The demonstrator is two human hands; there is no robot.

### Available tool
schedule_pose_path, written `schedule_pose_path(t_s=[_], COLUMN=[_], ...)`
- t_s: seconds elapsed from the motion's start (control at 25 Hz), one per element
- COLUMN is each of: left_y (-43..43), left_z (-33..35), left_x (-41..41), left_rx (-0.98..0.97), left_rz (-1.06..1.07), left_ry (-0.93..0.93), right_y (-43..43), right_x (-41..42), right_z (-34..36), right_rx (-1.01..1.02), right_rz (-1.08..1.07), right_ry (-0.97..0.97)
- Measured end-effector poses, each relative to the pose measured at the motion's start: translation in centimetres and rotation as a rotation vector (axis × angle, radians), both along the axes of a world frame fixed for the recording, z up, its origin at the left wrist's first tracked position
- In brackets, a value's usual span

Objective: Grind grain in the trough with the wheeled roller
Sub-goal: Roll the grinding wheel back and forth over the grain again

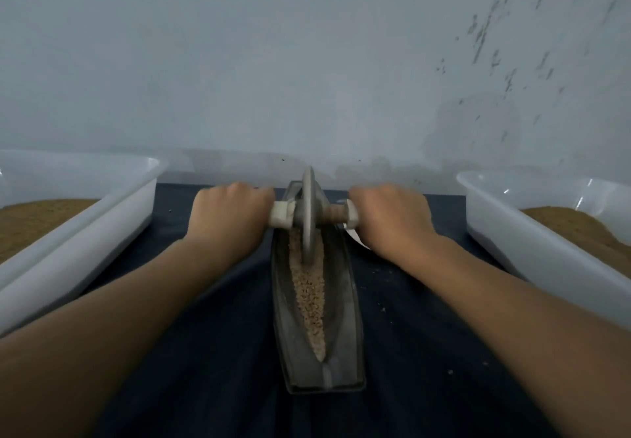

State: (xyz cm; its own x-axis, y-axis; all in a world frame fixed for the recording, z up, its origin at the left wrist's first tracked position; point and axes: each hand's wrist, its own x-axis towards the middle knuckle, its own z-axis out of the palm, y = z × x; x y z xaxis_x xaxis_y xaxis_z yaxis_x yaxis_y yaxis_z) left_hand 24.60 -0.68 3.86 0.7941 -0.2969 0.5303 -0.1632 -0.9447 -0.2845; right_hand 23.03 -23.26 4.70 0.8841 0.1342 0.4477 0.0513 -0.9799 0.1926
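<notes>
A long grey metal trough [345,321] lies lengthwise on the dark cloth, holding a strip of tan grain [310,297] along its groove. The wheeled roller [308,212], a grey disc on a cross axle with pale handle ends, stands upright in the far end of the trough. My left hand [228,214] grips the left handle. My right hand [392,215] grips the right handle. Both handles are mostly hidden inside my fists.
A white plastic tray [102,212] with brown grain stands at the left, and another white tray [512,229] with brown grain at the right. A pale wall rises just behind the trough. A few crumbs lie on the dark cloth [409,352].
</notes>
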Motion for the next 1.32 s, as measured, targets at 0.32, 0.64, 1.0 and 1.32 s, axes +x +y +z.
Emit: schedule_pose_path(t_s=[0.32, 0.64, 1.0, 1.32], left_y=[3.4, -1.2, 3.7, -0.4], left_z=[-0.5, 1.3, -0.6, 0.0], left_x=[-9.0, 0.4, -8.6, 1.0], left_rx=[0.048, 0.043, 0.046, -0.063], left_rz=[-0.198, 0.042, -0.178, 0.023], left_ry=[-0.056, 0.038, -0.06, 0.001], right_y=[-3.1, -0.4, -3.1, 0.3], right_x=[-11.0, 1.8, -10.6, 1.4], right_z=[-0.9, -0.3, -0.8, -0.1], right_rx=[-0.105, 0.103, -0.107, 0.057], right_rz=[0.162, -0.03, 0.163, -0.055], right_ry=[-0.144, 0.086, -0.171, -0.024])
